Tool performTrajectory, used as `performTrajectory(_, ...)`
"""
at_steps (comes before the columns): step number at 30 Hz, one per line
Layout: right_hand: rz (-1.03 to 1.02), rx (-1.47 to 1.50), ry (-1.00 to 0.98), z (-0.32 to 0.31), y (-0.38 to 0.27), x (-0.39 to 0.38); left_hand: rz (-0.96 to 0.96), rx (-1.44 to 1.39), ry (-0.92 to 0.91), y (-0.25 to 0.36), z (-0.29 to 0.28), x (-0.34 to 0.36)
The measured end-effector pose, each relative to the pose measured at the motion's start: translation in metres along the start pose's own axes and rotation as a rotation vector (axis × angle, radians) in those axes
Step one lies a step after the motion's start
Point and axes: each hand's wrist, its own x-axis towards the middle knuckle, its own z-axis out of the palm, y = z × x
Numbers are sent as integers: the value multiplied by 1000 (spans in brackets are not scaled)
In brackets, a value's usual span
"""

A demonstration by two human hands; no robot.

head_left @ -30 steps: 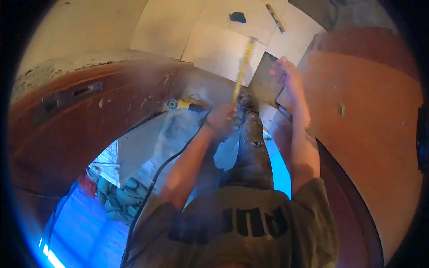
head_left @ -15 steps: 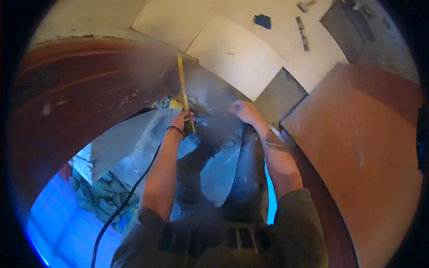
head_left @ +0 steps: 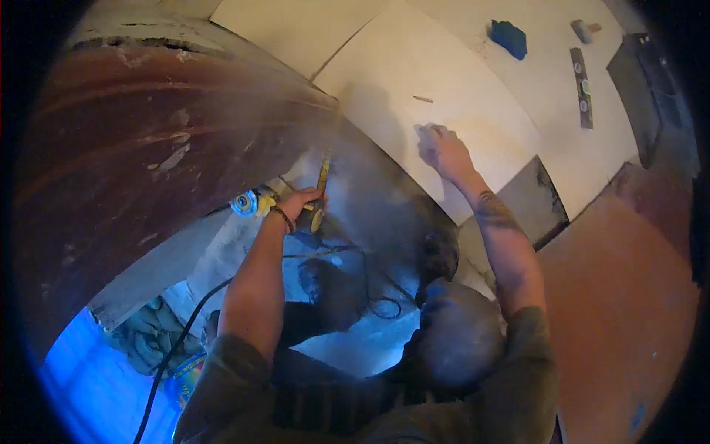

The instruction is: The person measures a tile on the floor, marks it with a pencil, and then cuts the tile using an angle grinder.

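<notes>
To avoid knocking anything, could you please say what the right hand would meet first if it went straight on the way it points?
Probably the thin stick on the pale tile just ahead, though the right hand might narrowly pass it; its height above the tile is unclear.

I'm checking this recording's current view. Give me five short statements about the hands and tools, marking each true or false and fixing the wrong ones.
1. The left hand holds the tape measure. True.
2. The right hand grips the level. False: the level lies apart from that hand, farther right in the picture.
3. The blue piece lies to the left of the level in the picture. True.
4. The grinder is beside the right hand. False: it is beside the left hand.
5. The dark band is on the right wrist. False: it is on the left wrist.
</notes>
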Motion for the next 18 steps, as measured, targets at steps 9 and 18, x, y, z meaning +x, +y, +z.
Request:
performTrajectory(9,-96,-80,304,53,49,78,198,995,187,-16,-46,51)
performTrajectory(18,151,-84,454,74,36,86,361,1317,52,-31,-73,76)
